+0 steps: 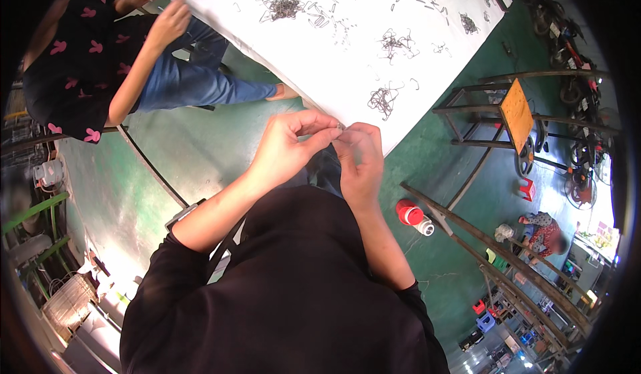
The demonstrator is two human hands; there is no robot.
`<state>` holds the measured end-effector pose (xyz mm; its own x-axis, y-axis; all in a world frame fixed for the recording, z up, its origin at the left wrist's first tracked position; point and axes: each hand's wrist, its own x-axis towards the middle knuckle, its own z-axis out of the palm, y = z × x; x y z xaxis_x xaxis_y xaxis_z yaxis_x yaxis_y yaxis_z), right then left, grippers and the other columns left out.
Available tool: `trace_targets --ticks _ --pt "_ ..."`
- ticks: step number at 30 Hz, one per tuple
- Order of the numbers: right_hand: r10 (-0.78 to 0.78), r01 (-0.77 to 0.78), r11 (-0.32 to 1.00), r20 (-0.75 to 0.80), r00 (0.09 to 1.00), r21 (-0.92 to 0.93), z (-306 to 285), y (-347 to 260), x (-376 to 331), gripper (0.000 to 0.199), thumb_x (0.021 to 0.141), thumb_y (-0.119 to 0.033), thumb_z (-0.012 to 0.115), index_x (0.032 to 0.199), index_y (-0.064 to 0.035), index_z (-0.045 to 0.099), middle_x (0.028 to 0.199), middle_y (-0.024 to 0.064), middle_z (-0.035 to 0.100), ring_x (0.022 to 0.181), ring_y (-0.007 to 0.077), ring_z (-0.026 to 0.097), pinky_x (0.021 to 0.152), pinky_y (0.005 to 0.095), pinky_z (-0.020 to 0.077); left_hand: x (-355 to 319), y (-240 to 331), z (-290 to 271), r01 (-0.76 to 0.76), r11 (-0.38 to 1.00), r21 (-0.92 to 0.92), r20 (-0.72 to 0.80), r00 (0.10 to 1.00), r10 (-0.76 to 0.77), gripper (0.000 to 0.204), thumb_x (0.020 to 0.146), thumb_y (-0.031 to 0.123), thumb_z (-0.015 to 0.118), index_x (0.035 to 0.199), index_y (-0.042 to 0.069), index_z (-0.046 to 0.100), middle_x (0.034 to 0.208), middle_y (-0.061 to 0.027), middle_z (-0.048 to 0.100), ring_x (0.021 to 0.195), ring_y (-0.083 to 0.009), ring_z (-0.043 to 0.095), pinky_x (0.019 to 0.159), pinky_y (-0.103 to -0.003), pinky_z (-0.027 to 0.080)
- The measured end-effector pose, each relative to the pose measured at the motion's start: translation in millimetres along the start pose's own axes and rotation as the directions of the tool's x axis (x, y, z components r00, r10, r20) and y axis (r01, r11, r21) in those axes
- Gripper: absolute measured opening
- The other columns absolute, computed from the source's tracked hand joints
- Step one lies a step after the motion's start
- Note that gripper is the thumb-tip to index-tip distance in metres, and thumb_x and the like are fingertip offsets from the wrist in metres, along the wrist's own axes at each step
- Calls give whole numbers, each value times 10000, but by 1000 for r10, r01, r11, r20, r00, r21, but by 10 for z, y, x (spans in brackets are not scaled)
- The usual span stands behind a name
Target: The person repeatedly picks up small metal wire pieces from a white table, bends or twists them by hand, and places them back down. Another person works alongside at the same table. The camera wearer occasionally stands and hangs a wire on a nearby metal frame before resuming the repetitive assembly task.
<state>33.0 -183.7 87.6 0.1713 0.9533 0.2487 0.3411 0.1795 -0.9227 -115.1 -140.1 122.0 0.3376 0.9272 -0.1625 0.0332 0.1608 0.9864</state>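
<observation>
My left hand (292, 139) and my right hand (361, 158) meet at the near edge of the white table (327, 74). Thumb and forefinger of each are pinched together on a tiny piece between them, too small to make out. Just beyond my hands, a tangle of thin dark hooked pieces (382, 101) lies on the white surface. Farther back sit another loose tangle (396, 42) and a denser dark pile (284, 8), with small elongated pieces scattered around them.
A person in a black shirt with pink shapes (80, 60) sits at the table's left side, hands raised near its edge. Right of me stand a wooden-seated metal chair (516, 116), a red container (408, 212) and long rails (494, 264). Another person (544, 234) crouches farther right.
</observation>
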Motion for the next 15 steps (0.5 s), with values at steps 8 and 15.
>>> trace_targets --ticks 8,15 --pt "18 -10 999 157 987 -54 -338 380 409 136 852 -91 672 972 -41 636 946 92 611 844 196 591 732 300 465 -18 -93 19 -199 946 257 -136 961 240 124 805 5 700 922 39 722 1069 -67 653 954 -178 629 763 -269 507" --pt "200 -101 866 154 968 -490 -750 1540 2094 136 879 -165 622 936 -61 688 921 97 670 846 241 638 745 362 493 -57 -169 48 -190 943 274 -282 922 267 134 772 -25 721 890 39 722 990 -47 633 961 -174 601 810 -294 488"
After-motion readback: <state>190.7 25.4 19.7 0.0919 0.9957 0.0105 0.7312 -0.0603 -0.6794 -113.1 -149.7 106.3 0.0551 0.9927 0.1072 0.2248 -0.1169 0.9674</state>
